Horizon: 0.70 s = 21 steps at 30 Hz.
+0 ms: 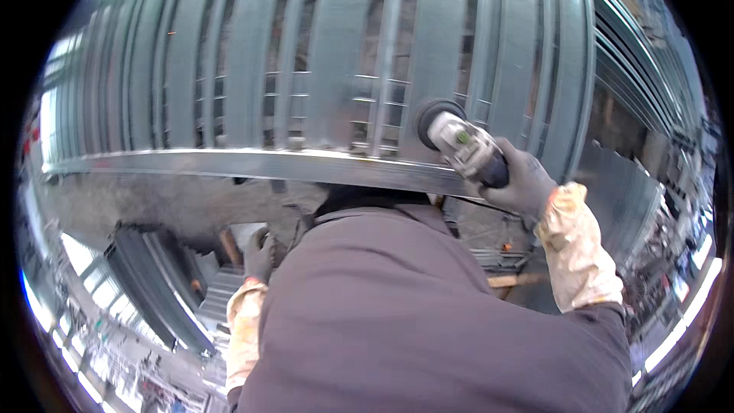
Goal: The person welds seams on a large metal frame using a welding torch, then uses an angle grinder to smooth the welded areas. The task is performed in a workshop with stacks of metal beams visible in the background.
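A grey-gloved right hand of mine is closed around the rear body of an angle grinder. The grinder's round dark disc points away to the upper left, over or against a wide metal slat near the front rail; whether it touches cannot be told. The slats run side by side, away from the long front metal rail. My left hand, also gloved in grey, hangs low beside my body with loosely curved fingers apart and nothing visible in it. Stained pale sleeve guards cover both forearms.
Dark metal profiles lie stacked at lower left, below the rail. More long profiles are stacked at upper right, with grey sheets below them. A wooden piece lies on the floor to the right of my body.
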Each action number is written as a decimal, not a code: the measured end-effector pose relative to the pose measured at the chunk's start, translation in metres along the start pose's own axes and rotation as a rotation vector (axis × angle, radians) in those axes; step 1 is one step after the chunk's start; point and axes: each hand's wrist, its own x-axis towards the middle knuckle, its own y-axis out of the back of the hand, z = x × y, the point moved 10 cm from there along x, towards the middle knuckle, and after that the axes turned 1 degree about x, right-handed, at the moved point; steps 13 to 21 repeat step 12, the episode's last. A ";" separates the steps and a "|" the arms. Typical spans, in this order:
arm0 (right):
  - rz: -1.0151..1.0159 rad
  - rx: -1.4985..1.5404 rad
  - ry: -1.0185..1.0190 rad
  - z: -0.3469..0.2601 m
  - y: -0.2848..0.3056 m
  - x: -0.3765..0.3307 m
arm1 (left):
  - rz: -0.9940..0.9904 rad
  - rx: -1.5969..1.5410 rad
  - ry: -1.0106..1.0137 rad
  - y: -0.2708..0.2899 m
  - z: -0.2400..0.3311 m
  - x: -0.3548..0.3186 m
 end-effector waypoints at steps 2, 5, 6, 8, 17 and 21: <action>-0.006 0.010 -0.020 0.000 -0.014 0.001 | 0.074 0.151 -0.131 0.018 0.021 -0.001; 0.048 0.044 0.001 -0.006 -0.026 0.006 | 0.138 0.142 -0.246 0.011 0.052 -0.010; 0.065 0.043 0.007 -0.009 -0.025 0.009 | 0.137 0.112 -0.218 0.016 0.041 -0.012; 0.045 0.066 -0.006 -0.011 -0.028 0.020 | 0.126 0.056 -0.167 0.022 0.023 -0.013; 0.040 0.160 0.042 -0.019 -0.027 0.034 | 0.158 0.106 -0.019 0.037 0.025 -0.032; 0.040 0.160 0.042 -0.019 -0.027 0.034 | 0.158 0.106 -0.019 0.037 0.025 -0.032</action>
